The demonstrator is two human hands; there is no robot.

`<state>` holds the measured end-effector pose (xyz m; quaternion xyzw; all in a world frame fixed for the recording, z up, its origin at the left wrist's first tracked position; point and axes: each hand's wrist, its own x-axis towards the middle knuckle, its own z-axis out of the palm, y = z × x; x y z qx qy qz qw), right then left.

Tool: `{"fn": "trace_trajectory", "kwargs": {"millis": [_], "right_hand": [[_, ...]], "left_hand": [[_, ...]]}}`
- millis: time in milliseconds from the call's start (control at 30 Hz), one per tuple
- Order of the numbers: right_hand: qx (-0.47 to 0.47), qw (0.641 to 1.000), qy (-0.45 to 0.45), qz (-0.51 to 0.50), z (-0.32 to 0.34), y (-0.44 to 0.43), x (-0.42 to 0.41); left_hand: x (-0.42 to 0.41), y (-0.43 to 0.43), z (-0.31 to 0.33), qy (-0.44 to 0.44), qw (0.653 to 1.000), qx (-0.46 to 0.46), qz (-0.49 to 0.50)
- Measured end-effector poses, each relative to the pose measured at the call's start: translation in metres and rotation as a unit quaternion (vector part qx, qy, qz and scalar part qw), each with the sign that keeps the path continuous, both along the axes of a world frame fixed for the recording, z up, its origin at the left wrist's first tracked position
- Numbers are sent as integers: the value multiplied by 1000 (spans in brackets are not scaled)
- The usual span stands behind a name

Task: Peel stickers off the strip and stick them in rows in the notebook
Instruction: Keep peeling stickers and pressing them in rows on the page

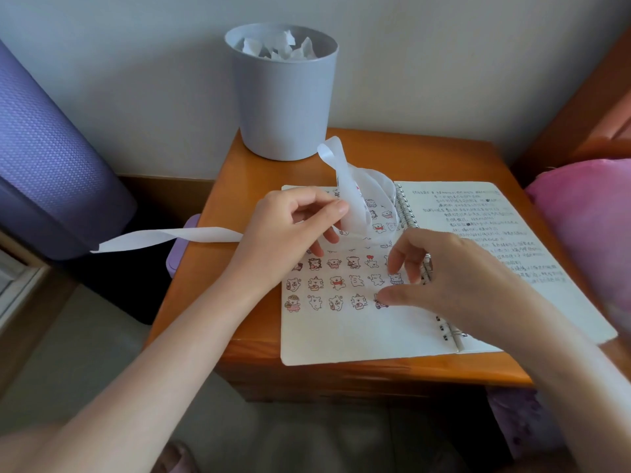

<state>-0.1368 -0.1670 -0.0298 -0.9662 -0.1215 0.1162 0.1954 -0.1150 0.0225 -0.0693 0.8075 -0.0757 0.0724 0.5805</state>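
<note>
An open spiral notebook lies on a small wooden table. Its left page carries several rows of little bear stickers; its right page is covered in handwriting. My left hand pinches the white sticker strip between thumb and fingers above the upper part of the left page. The strip loops upward, and its used tail trails off the table's left edge. My right hand hovers low over the page near the spiral, its thumb tip touching the last sticker in the bottom row.
A grey waste bin with crumpled white paper stands at the table's back edge against the wall. A purple rolled mat is on the left, a pink cushion on the right. A small lilac object sits beside the table's left edge.
</note>
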Motion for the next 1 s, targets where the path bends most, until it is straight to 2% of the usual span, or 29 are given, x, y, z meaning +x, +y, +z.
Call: {"fn": "trace_trajectory", "kwargs": {"millis": [133, 400, 600, 733, 867, 1000], "right_hand": [[8, 1000, 29, 8, 0, -3, 1], [-8, 1000, 19, 8, -2, -1, 1], [23, 998, 48, 14, -1, -6, 4], [36, 999, 20, -17, -3, -3, 3], [-18, 999, -29, -25, -8, 4, 0], [-3, 1000, -16, -19, -6, 0, 2]], "left_hand": [[0, 0, 0, 1, 1000, 1, 0], [1, 0, -1, 1, 1000, 5, -1], [0, 0, -1, 2, 1000, 1, -1], [0, 0, 0, 2, 1000, 2, 1], [0, 0, 0, 2, 1000, 9, 2], [-1, 0, 1, 4, 1000, 4, 4]]}}
